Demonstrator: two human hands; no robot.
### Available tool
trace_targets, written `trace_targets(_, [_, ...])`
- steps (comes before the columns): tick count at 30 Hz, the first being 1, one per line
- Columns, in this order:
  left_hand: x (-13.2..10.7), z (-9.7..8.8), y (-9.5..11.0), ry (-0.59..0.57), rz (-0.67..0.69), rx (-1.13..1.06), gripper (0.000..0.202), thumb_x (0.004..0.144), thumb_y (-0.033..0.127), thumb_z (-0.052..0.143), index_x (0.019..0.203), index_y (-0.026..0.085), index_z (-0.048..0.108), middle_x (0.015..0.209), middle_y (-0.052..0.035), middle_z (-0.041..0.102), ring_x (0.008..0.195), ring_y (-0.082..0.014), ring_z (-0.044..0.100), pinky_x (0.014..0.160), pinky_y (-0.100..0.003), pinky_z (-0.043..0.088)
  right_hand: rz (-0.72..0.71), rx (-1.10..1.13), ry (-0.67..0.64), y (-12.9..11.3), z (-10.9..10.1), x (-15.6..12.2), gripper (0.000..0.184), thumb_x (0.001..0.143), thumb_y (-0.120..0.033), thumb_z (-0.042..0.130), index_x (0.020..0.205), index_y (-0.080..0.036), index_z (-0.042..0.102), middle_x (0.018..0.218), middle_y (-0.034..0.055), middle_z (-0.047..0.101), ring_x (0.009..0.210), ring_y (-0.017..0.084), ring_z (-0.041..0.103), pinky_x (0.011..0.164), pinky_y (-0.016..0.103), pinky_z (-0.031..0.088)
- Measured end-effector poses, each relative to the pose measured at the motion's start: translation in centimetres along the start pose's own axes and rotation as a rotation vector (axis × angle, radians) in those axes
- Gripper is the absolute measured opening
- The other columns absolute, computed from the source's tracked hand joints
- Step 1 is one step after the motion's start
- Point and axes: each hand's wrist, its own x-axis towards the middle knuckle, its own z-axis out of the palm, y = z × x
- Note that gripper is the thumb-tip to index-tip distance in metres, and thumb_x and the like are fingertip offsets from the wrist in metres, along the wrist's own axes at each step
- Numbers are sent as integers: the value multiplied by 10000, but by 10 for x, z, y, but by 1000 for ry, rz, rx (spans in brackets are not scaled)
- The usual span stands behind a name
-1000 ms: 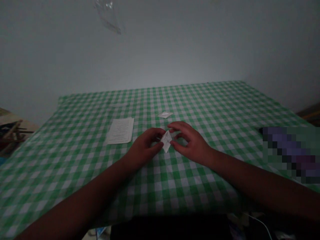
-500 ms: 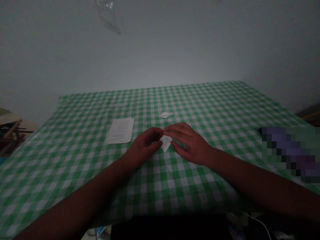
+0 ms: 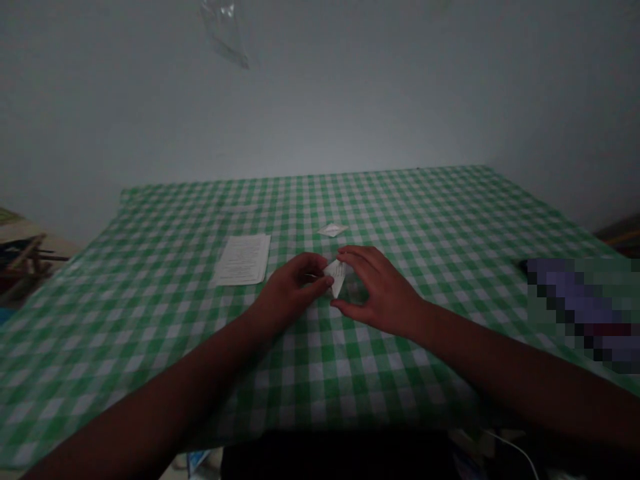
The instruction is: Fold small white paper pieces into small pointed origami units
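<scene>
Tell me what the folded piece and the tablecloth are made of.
The folded piece looks like thin white paper, matte, with crisp creases and faint print. The tablecloth looks like matte green-and-white gingham fabric, though vinyl is possible in this dim view.

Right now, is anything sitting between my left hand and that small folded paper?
Nothing visible stands between them: the folded white paper touches the fingertips of your left hand, and your right hand curves around its other side.

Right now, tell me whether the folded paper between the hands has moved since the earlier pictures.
Yes, slightly: the folded white paper now sits a little nearer the small white paper scrap on the tablecloth, so it has shifted away from the person.
</scene>
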Motion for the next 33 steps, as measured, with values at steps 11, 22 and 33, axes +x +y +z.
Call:
trace_targets(11, [8,-18,-10,-18,177,169,255,855,270,660,1096,204,608,1080,-53,673,991,-197,625,892,-382,492,54,267,-38,10,-11,3,621,792,-344,757,1339,-268,473,1343,112,549,1276,271,506,1073,492,437])
trace_targets(22, [5,-10,-1,-98,202,265,244,798,231,706,1033,217,642,999,-21,694,896,-170,626,834,-336,487,180,590,-53,12,-6,1,552,824,-320,732,1327,-314,504,1349,84,551,1270,262,521,962,455,509])
trace_targets(33, [5,-14,-8,6,154,179,288,797,315,746,1048,210,651,975,-29,694,876,-172,644,851,-359,522,212,428,-105,16,-10,1,656,791,-366,755,1378,-320,467,1351,86,570,1235,279,545,966,486,492])
